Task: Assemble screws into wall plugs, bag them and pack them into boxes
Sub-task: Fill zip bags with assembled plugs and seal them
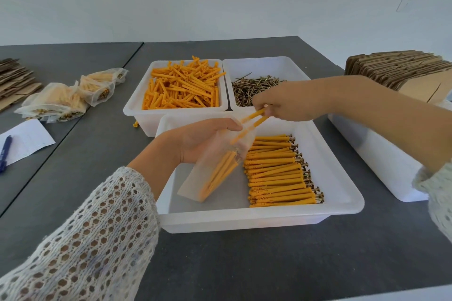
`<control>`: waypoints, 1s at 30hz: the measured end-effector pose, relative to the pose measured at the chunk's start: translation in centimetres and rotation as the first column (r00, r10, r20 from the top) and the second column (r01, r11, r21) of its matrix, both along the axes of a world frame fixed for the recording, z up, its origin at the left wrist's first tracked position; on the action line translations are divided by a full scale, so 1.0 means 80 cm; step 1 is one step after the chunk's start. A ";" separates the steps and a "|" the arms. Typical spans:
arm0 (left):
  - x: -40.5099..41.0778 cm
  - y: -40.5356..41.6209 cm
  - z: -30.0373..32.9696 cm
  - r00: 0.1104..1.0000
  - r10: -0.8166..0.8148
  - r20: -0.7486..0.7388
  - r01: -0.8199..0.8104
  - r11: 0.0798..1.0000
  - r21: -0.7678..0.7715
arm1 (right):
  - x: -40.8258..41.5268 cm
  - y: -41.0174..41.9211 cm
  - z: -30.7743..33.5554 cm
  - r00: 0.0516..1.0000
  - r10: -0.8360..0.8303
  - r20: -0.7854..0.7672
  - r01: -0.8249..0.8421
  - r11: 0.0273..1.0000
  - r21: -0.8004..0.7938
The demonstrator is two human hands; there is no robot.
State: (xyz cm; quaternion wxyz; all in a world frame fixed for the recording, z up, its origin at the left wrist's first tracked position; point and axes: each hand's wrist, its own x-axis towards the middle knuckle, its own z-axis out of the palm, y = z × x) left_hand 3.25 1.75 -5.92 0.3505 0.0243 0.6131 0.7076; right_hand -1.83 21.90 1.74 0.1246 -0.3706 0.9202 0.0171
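Above the near tray (342,210), hands fill a bag (215,166)

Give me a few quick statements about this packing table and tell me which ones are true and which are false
1. The left hand holds a clear bag with assembled plugs inside. True.
2. The right hand is empty. False: it pinches two assembled plugs at the bag's mouth.
3. The loose screws lie in the rear right tray. True.
4. The filled bags sit inside a tray. False: they lie on the table, at the left.
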 end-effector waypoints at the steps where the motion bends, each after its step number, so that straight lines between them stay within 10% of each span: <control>1: 0.000 0.000 0.000 1.000 -0.003 -0.001 0.003 1.000 0.001 | 0.004 -0.008 -0.002 0.999 0.027 0.044 -0.025 0.998 -0.052; 8: -0.005 -0.006 -0.004 0.997 0.059 -0.050 -0.057 0.998 0.038 | -0.007 -0.003 -0.022 0.977 -0.093 0.191 0.166 0.895 -0.414; 15: -0.010 -0.007 -0.006 0.998 0.051 -0.021 -0.050 0.997 0.058 | -0.003 0.022 -0.104 0.964 -0.105 -0.245 0.161 0.961 0.224; 30: -0.011 -0.012 -0.008 0.997 0.072 -0.014 -0.072 0.997 0.037 | 0.003 0.035 -0.107 0.952 0.109 -0.285 0.016 0.915 0.403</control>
